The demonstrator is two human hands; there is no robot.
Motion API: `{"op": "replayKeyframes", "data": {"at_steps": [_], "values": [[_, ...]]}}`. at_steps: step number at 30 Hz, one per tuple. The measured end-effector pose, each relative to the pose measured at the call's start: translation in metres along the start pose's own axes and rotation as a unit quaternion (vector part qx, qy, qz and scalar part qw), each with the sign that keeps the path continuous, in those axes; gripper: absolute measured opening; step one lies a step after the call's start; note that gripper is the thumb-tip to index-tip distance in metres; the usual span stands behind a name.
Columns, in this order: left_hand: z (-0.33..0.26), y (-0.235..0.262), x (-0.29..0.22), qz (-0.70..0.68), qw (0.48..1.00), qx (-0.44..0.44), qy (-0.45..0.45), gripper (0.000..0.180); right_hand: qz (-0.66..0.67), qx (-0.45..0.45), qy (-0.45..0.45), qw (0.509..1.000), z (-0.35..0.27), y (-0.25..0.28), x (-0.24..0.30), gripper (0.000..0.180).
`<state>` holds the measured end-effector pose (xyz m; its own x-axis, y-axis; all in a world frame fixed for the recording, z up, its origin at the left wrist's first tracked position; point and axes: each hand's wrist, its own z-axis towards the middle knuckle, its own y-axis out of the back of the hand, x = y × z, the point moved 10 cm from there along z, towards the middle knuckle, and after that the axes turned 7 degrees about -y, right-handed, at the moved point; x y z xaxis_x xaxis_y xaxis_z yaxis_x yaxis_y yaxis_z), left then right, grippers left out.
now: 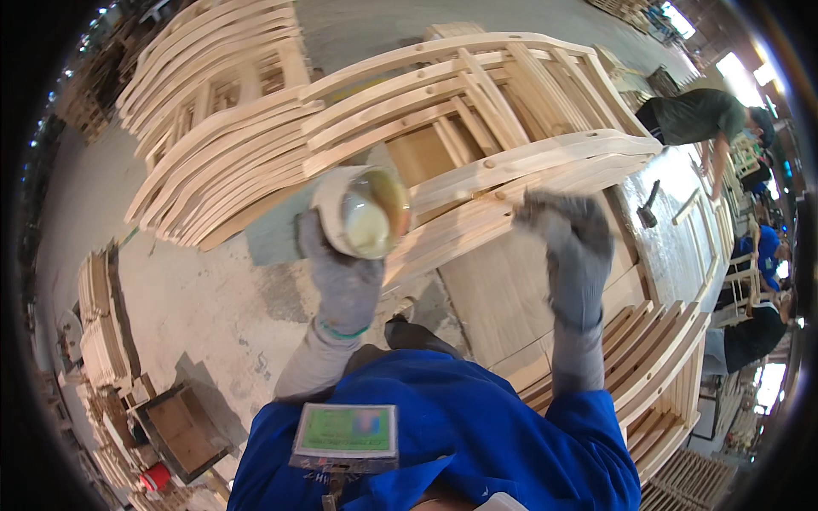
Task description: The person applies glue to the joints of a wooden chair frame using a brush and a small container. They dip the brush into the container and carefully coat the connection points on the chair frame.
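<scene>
Gloved in grey, my left hand (341,281) is wrapped round a white cup (334,209), tilted so its inside shows. A pale, creamy liquid (366,228) lies in it, with yellowish smears on the wall. My right hand (573,247), also in a grey glove and blurred, is closed on a thin stick-like tool (492,196); whether it ends in a brush is too blurred to tell. The stick points left, over the curved wooden rails (545,170) of a stacked frame with round holes. I cannot tell whether its tip touches the wood.
More curved wooden frames (209,179) are stacked at the far left, and others (652,358) at the right. A hammer (649,206) lies on a shiny worktable (635,187). Beyond it a person in dark clothes (703,117) bends over. An open box (183,426) stands on the floor, lower left.
</scene>
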<state>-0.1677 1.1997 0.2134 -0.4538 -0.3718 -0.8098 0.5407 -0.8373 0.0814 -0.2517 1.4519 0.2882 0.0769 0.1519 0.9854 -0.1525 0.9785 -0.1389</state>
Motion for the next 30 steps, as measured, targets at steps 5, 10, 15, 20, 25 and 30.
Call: {"op": "replayKeyframes", "data": {"at_steps": [5,10,15,20,25,30], "values": [[0.021,0.004,0.01,0.19,0.98,0.019,-0.058,0.079,-0.32,0.027,0.146,0.936,0.112,0.038,-0.021,0.013],[0.026,0.032,0.028,0.248,0.968,-0.016,-0.041,0.078,-0.264,-0.017,-0.037,0.964,0.146,0.042,-0.066,0.016],[0.035,0.047,0.05,0.148,0.988,-0.04,0.003,0.066,-0.223,-0.04,-0.05,0.973,0.144,0.043,-0.086,0.019],[0.053,0.046,0.037,0.265,0.964,0.0,-0.028,0.061,-0.219,-0.105,-0.025,0.97,0.141,0.055,-0.095,0.023],[0.045,0.056,0.061,0.11,0.992,-0.051,0.023,0.058,-0.488,-0.037,0.079,0.869,0.129,0.012,-0.069,0.021],[0.046,0.055,0.053,0.158,0.986,-0.044,0.001,0.059,-0.492,-0.026,0.11,0.863,0.129,0.005,-0.064,0.017]]}}
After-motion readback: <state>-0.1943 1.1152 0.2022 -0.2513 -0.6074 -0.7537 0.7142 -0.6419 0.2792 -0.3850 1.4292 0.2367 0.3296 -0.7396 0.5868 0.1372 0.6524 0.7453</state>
